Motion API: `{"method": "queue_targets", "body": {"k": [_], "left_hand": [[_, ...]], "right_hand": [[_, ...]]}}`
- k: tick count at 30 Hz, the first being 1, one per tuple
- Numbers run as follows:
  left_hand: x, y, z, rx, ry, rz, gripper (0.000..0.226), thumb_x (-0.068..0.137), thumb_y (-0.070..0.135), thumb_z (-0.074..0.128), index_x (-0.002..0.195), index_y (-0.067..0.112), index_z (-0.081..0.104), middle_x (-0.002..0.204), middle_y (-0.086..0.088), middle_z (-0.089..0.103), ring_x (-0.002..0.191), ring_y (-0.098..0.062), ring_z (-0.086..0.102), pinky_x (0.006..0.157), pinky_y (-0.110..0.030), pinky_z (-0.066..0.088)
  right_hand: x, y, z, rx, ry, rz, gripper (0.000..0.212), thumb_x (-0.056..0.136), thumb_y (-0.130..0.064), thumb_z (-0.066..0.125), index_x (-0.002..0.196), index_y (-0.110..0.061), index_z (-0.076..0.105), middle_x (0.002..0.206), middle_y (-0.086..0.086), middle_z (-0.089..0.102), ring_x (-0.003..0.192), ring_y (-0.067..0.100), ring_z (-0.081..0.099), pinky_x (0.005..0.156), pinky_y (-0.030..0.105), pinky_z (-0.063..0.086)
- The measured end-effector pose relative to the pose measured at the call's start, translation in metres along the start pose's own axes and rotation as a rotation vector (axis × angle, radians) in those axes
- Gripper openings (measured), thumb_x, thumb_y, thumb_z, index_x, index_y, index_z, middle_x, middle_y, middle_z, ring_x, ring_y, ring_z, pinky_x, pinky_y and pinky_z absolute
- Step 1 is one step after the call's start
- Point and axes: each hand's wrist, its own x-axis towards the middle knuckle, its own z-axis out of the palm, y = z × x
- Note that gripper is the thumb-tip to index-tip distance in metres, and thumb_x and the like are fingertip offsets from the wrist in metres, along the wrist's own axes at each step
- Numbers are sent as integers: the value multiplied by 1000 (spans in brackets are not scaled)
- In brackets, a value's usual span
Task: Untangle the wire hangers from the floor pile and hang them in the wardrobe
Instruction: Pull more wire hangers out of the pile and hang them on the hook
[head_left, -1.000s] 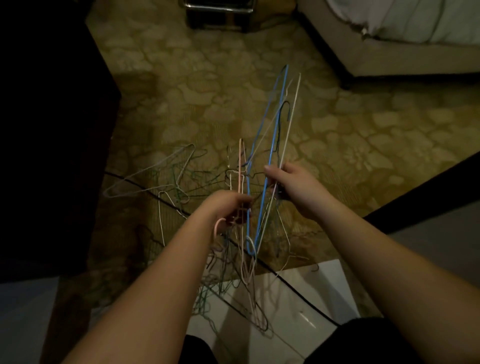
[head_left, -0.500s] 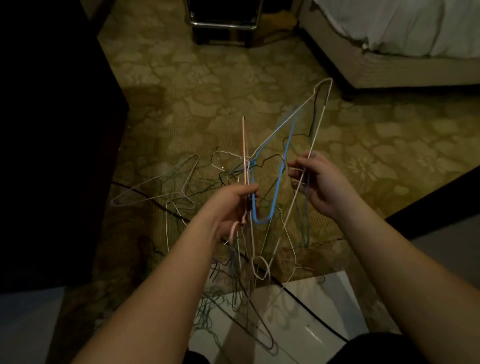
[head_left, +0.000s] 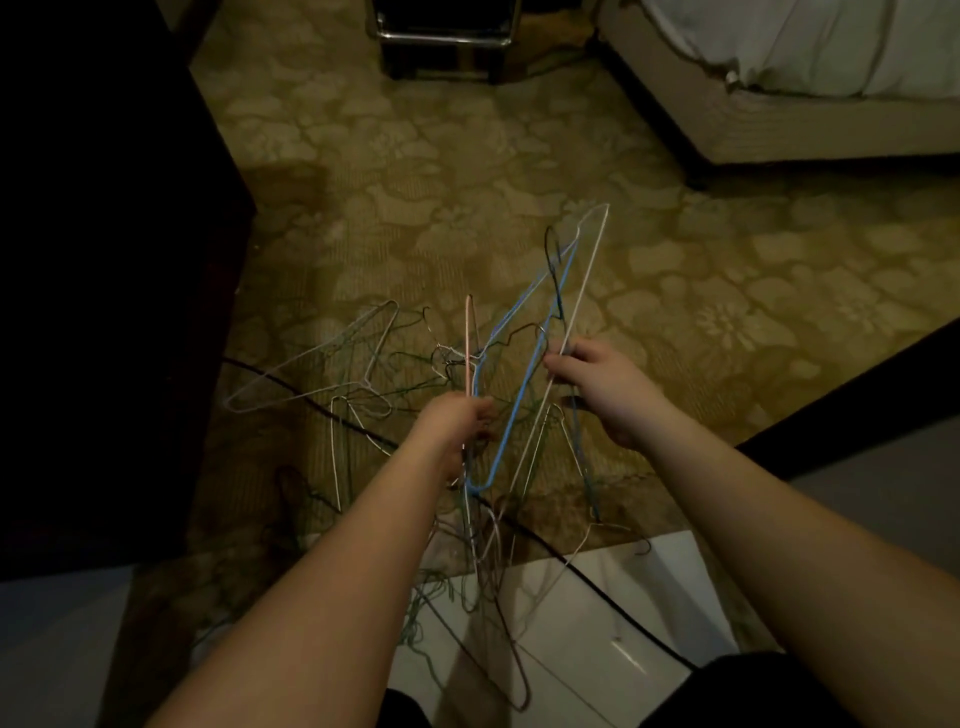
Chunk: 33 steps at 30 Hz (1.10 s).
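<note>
A tangle of wire hangers (head_left: 488, 519) hangs between my hands above the carpet. My left hand (head_left: 460, 423) grips a pink hanger (head_left: 469, 343) that stands upright, with more hangers dangling below it. My right hand (head_left: 605, 387) pinches a white hanger (head_left: 584, 291) that points up and away; a blue hanger (head_left: 527, 384) and a dark one are caught in it. More hangers lie on the floor to the left, among them a grey-white one (head_left: 311, 371), mixed with green yarn-like strands. The dark wardrobe (head_left: 104, 260) stands at the left.
A black cable (head_left: 587, 577) runs diagonally across the carpet and the white floor tile (head_left: 649, 613) at my feet. A bed (head_left: 810, 104) fills the top right. A dark metal-framed stand (head_left: 447, 36) sits at the top centre. A dark edge (head_left: 857, 395) crosses the right side.
My right hand has moved right and lowered, tilting the white and blue hangers apart from the pink one. My left hand has kept its grip and stayed nearly still.
</note>
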Motion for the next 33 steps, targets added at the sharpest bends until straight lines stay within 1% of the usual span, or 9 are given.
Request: {"method": "queue_targets", "body": {"k": [5, 8, 12, 14, 18, 22, 25, 29, 33], "left_hand": [[1, -8, 7, 70, 92, 87, 8, 93, 5, 61, 99, 6, 56, 86, -16, 62, 62, -21, 58, 53, -26, 46], [-1, -12, 19, 97, 120, 137, 17, 90, 5, 63, 105, 6, 55, 87, -14, 62, 69, -24, 56, 62, -34, 45], [-6, -16, 34, -1, 43, 155, 12, 93, 2, 59, 93, 13, 53, 82, -8, 57, 67, -19, 52, 60, -31, 45], [-9, -15, 42, -45, -4, 217, 18, 93, -2, 57, 89, 15, 51, 84, -8, 57, 69, -18, 52, 64, -30, 45], [-20, -2, 50, -35, -33, 289, 19, 92, 0, 58, 86, 16, 50, 82, -9, 60, 62, -17, 51, 54, -26, 45], [-21, -6, 47, 6, -100, 145, 12, 95, 6, 55, 91, 16, 52, 81, -7, 65, 58, -18, 56, 60, -28, 44], [-20, -6, 43, -79, -137, 89, 9, 99, 12, 50, 92, 14, 55, 75, -2, 65, 57, -17, 58, 68, -32, 46], [-26, 22, 37, -286, -106, 259, 17, 102, 16, 49, 86, 12, 55, 65, -1, 55, 43, -8, 47, 46, -21, 41], [-34, 35, 26, -261, -106, 364, 18, 101, 22, 51, 87, 15, 60, 55, 5, 44, 38, -6, 32, 45, -22, 29]], "right_hand": [[4, 7, 3, 212, -65, 141, 24, 87, -31, 70, 104, -18, 60, 94, -6, 69, 89, 11, 65, 70, 32, 47], [9, 11, 12, 303, 107, 186, 21, 88, -21, 69, 97, -18, 51, 85, 2, 61, 79, 15, 62, 63, 30, 45], [13, 22, 14, 400, 295, 267, 33, 87, -9, 66, 115, -7, 48, 83, 8, 57, 62, 15, 59, 50, 27, 45], [11, 24, 6, 398, 291, 298, 10, 90, -10, 62, 96, -6, 55, 73, 6, 57, 53, 10, 57, 47, 23, 44], [10, 10, -20, 520, 236, 182, 17, 97, -8, 52, 81, -14, 53, 59, -1, 54, 45, 4, 50, 42, 16, 40], [1, 8, -32, 231, 193, 89, 10, 96, -8, 54, 91, -17, 53, 75, 0, 58, 61, 8, 54, 51, 22, 44], [-6, 4, -34, 207, 80, 76, 15, 96, -6, 51, 91, -20, 51, 75, 1, 60, 55, 8, 54, 54, 24, 45], [-15, -18, -38, 154, -47, -35, 12, 96, -3, 52, 103, -13, 50, 72, 5, 56, 53, 9, 56, 60, 27, 46], [-15, -25, -33, 50, -39, -47, 9, 97, -16, 55, 106, -12, 55, 73, -1, 64, 64, 10, 64, 71, 28, 48]]}}
